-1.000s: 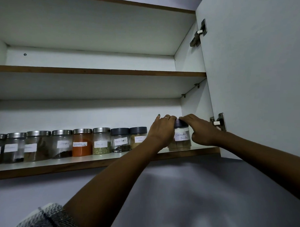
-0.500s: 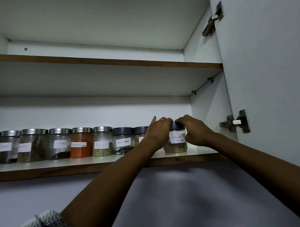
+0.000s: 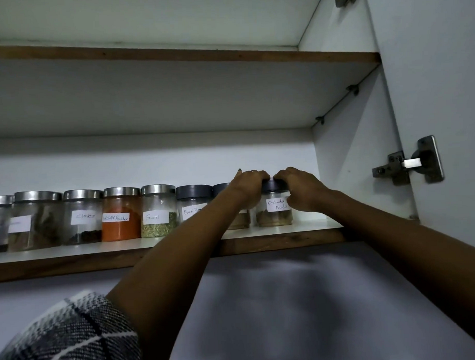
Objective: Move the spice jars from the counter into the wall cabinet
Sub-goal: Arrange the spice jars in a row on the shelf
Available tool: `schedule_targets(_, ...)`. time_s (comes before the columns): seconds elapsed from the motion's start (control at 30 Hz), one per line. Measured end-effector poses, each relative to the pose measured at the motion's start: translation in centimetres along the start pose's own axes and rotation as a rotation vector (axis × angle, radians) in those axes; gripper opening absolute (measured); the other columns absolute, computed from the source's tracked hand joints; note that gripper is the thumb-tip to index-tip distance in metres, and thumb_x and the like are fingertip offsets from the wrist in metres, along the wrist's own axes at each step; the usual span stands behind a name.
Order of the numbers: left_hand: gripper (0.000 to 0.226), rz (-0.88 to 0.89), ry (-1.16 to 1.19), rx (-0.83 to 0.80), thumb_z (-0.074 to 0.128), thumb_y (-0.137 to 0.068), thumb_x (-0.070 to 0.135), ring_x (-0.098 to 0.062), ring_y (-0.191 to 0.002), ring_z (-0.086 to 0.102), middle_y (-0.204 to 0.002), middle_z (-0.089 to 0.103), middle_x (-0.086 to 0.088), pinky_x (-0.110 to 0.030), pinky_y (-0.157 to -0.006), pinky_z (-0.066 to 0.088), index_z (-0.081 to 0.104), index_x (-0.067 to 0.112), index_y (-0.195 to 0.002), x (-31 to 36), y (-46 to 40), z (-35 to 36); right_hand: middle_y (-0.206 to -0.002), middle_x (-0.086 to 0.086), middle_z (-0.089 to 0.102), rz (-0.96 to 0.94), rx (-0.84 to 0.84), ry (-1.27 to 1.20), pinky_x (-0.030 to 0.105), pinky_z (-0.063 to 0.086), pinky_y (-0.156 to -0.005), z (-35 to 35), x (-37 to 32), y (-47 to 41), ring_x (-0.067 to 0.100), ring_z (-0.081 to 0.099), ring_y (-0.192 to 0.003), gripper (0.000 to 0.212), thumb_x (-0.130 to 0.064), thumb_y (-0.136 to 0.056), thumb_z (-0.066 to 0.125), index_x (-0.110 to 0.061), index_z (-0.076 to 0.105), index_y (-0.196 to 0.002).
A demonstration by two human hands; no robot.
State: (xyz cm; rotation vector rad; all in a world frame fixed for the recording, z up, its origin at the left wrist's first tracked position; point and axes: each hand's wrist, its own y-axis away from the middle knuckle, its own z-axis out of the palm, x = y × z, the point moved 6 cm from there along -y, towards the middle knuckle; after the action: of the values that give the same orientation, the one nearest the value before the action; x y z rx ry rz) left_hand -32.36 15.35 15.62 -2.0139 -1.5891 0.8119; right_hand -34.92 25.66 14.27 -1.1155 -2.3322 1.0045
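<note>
Coriander jar (image 3: 274, 213), brown powder inside, gripped by both hands (image 3: 269, 189).

Nine spice jars (image 3: 274, 208) stand in one row on the lower shelf (image 3: 158, 250): five with silver lids (image 3: 158, 188), four with dark lids (image 3: 194, 191), one of those mostly hidden behind an arm. Two hands (image 3: 249, 185) are up at the row, two shelves show, and two door hinges (image 3: 408, 161).
</note>
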Motion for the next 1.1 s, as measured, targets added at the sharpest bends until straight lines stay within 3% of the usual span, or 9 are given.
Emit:
schedule_targets(0.1,0.056,-0.009,-0.044,-0.068,0.052,-0.085,-0.003,-0.027,-0.128,0.045,-0.137,0.051,-0.009,-0.038,-0.113,0.025,0.042,0.013,-0.137,-0.8,-0.8,0.8,-0.122,0.011,0.052,-0.009,-0.025,0.018,0.037,0.044,-0.090,0.7,0.0,-0.7,0.029,0.052,-0.109,0.051,-0.001,-0.078,0.058,-0.011,0.049,-0.126)
schedule_targets(0.33,0.059,-0.066,-0.196,-0.229,0.048,-0.094,0.009,-0.028,-0.135,0.037,-0.145,0.042,-0.010,-0.044,-0.118,0.010,0.022,0.013,-0.147,-1.7,-1.2,2.2,-0.132,0.012,0.050,-0.030,-0.126,0.081,0.038,0.043,-0.097,1.7,0.0,-1.4,0.031,0.049,-0.119,0.058,0.000,-0.080,0.057,-0.010,0.043,-0.135)
schedule_targets(0.53,0.067,-0.048,-0.244,-0.214,0.044,-0.092,0.006,-0.029,-0.134,0.039,-0.145,0.042,-0.013,-0.044,-0.119,0.001,0.009,0.010,-0.149,-1.7,-0.7,2.5,-0.142,0.009,0.042,-0.016,-0.176,0.057,0.039,0.041,-0.101,2.2,0.3,-1.2,0.030,0.045,-0.125,0.068,-0.002,-0.080,0.059,-0.013,0.032,-0.141)
schedule_targets(0.7,0.068,-0.030,-0.341,-0.208,0.037,-0.096,0.009,-0.027,-0.147,0.009,-0.160,0.004,-0.010,-0.045,-0.118,-0.003,-0.005,0.010,-0.150,-1.5,0.0,3.5,-0.154,0.005,0.024,-0.017,-0.194,0.049,0.040,0.038,-0.100,2.8,0.2,-0.6,0.030,0.037,-0.133,0.074,-0.012,-0.085,0.058,-0.018,0.017,-0.147)
schedule_targets(0.77,0.068,-0.018,-0.353,-0.176,0.038,-0.097,0.016,-0.026,-0.148,0.005,-0.160,0.001,-0.010,-0.045,-0.118,-0.003,-0.005,0.009,-0.150,-1.3,0.1,3.4,-0.157,0.003,0.016,-0.010,-0.194,0.085,0.040,0.038,-0.098,2.7,0.2,-0.4,0.028,0.033,-0.136,0.079,-0.013,-0.085,0.058,-0.018,0.011,-0.148)
schedule_targets(0.83,0.069,0.002,-0.329,-0.129,0.040,-0.097,0.019,-0.024,-0.147,0.010,-0.160,0.006,-0.011,-0.043,-0.118,-0.003,-0.002,0.008,-0.150,-1.0,0.4,2.9,-0.154,0.006,0.022,-0.019,-0.131,0.123,0.041,0.039,-0.097,2.0,-0.1,-0.2,0.028,0.035,-0.132,0.077,-0.013,-0.083,0.059,-0.016,0.017,-0.147)
schedule_targets(0.9,0.063,0.026,-0.270,-0.064,0.041,-0.095,0.018,-0.023,-0.143,0.026,-0.156,0.025,-0.011,-0.042,-0.119,0.000,0.010,0.010,-0.150,-0.4,0.9,2.0,-0.139,0.007,0.042,-0.060,-0.010,0.177,0.039,0.042,-0.090,0.8,-0.7,0.1,0.027,0.045,-0.120,0.059,-0.012,-0.082,0.057,-0.014,0.035,-0.137)
schedule_targets(1.0,0.046,0.046,-0.224,0.041,0.040,-0.093,0.018,-0.023,-0.126,0.048,-0.137,0.052,-0.008,-0.041,-0.116,0.017,0.037,0.015,-0.139,0.7,2.4,0.3,-0.113,0.006,0.058,-0.219,0.162,0.396,0.032,0.040,-0.075,-0.9,-2.4,1.0,0.024,0.055,-0.097,0.030,-0.016,-0.086,0.047,-0.013,0.052,-0.115)
schedule_targets(1.1,0.035,0.098,-0.276,0.123,0.040,-0.093,0.022,-0.026,-0.108,0.057,-0.120,0.061,-0.006,-0.036,-0.085,0.038,0.051,0.016,-0.125,1.6,4.5,-1.5,-0.102,0.008,0.062,-0.387,0.215,0.517,0.034,0.037,-0.068,-1.7,-3.9,2.3,0.026,0.057,-0.087,0.026,-0.016,-0.089,0.040,-0.010,0.056,-0.109)
